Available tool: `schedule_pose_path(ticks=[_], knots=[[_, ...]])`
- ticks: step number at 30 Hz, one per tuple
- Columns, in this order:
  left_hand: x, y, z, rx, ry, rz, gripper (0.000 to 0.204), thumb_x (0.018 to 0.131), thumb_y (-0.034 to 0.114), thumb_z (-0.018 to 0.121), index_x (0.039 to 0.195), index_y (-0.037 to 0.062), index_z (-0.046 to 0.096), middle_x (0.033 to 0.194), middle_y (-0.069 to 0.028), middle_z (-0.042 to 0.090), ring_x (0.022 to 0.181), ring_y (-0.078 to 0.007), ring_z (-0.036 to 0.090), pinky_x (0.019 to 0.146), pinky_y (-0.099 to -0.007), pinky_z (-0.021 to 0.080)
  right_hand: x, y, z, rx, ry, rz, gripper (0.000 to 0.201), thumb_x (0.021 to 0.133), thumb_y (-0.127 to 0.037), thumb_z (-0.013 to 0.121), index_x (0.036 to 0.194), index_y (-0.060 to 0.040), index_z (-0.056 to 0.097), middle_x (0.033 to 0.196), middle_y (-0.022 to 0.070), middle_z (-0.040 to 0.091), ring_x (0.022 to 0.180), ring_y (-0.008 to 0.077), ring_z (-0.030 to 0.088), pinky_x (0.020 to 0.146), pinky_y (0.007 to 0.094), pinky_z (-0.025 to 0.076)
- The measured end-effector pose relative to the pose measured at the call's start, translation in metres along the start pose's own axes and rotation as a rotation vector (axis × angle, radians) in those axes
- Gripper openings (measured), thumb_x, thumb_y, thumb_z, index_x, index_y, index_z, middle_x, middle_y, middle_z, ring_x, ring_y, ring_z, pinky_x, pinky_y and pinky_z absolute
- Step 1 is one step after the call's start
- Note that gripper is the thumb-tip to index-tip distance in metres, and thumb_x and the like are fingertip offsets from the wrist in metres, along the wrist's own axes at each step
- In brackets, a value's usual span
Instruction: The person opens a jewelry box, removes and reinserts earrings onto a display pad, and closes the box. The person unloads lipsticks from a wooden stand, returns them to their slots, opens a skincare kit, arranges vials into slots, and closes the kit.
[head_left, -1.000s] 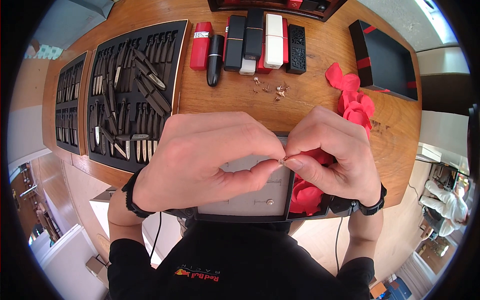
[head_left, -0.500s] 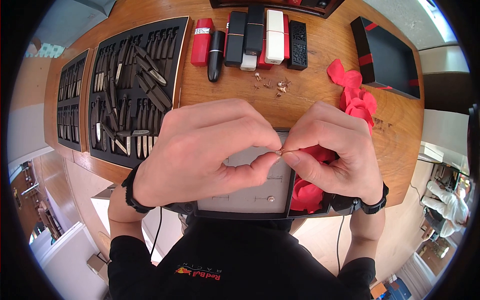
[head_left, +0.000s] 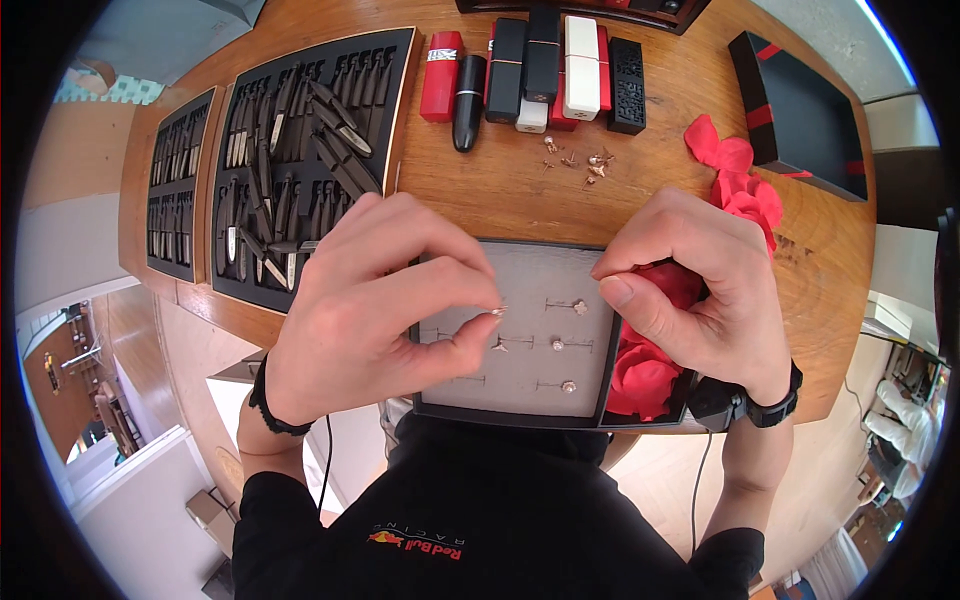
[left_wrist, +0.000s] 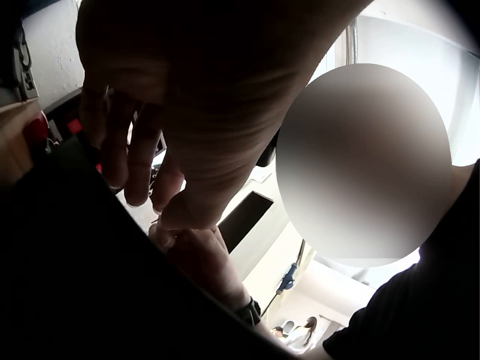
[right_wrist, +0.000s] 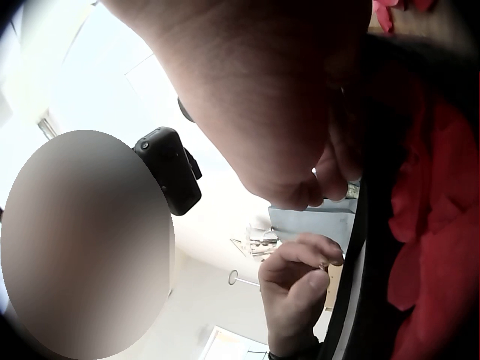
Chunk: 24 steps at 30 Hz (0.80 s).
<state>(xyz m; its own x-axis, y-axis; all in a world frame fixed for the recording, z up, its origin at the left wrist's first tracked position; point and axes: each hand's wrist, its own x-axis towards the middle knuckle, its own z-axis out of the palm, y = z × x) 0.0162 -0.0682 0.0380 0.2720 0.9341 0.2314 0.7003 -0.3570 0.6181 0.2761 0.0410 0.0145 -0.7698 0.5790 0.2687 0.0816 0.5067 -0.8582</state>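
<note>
Thumb and index finger of the left hand (head_left: 375, 310) pinch a tiny metal stud (head_left: 498, 311) above the left part of a grey padded tray (head_left: 520, 270). Several small studs, among them a pearl-like one (head_left: 569, 387) and a flower-shaped one (head_left: 580, 307), are set in slits of the pad. The right hand (head_left: 700, 290) hovers over the tray's right side, fingers curled and thumb tip against the index finger; whether something tiny is between them cannot be told. In the right wrist view the left hand (right_wrist: 296, 289) shows the small piece at its fingertips.
Red petals (head_left: 640, 375) fill the tray's right compartment, and more petals (head_left: 745, 195) lie behind it. Loose studs (head_left: 597, 163) lie on the wooden table (head_left: 470, 200). Lipstick cases (head_left: 582, 70) stand at the back, a black box (head_left: 805, 120) back right, cases of dark tubes (head_left: 310, 140) left.
The hands, joined at the fingertips before, have moved apart, the left one leftward with the stud. More of the grey pad and its studs shows between them. The head view has shifted slightly.
</note>
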Motion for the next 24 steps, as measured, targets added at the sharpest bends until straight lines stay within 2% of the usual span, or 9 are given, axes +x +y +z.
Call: schedule_pose_path(ticks=[6,13,19,24], knots=[[-0.016,0.000,0.000,0.117,-0.053,-0.058,0.026,0.062,0.003,0.088,0.085,0.0117,0.078,0.098,-0.0026,0.066,0.092,-0.0222,0.060,0.081,-0.0365,0.047,-0.001,0.000,0.002,0.007,0.008,0.028,0.011,0.090,-0.009,0.082,0.094,-0.0032,0.074,0.088,0.0064,0.073,0.080,0.0203,0.068,0.071,0.0306,0.053],[-0.014,0.007,0.006,0.145,-0.022,-0.129,0.023,0.066,0.002,0.087,0.085,0.0103,0.078,0.095,-0.0025,0.062,0.089,-0.0223,0.058,0.080,-0.0356,0.047,-0.001,-0.002,0.001,-0.018,0.003,0.022,0.012,0.089,-0.008,0.083,0.094,-0.0032,0.074,0.088,0.0068,0.072,0.080,0.0203,0.068,0.071,0.0306,0.053],[-0.009,0.012,0.003,0.197,-0.078,-0.152,0.021,0.069,0.004,0.088,0.086,0.0095,0.078,0.094,-0.0028,0.061,0.089,-0.0225,0.058,0.082,-0.0356,0.047,-0.002,0.000,0.002,-0.010,0.006,0.012,0.013,0.088,-0.008,0.084,0.094,-0.0034,0.073,0.088,0.0067,0.073,0.080,0.0205,0.068,0.070,0.0306,0.053],[-0.008,0.015,0.003,0.225,-0.076,-0.169,0.024,0.072,0.005,0.089,0.093,0.0086,0.078,0.095,-0.0036,0.062,0.090,-0.0240,0.058,0.083,-0.0372,0.047,-0.002,-0.001,0.003,-0.006,0.012,0.013,0.014,0.088,-0.009,0.084,0.094,-0.0036,0.073,0.087,0.0066,0.073,0.080,0.0206,0.068,0.070,0.0306,0.053]])
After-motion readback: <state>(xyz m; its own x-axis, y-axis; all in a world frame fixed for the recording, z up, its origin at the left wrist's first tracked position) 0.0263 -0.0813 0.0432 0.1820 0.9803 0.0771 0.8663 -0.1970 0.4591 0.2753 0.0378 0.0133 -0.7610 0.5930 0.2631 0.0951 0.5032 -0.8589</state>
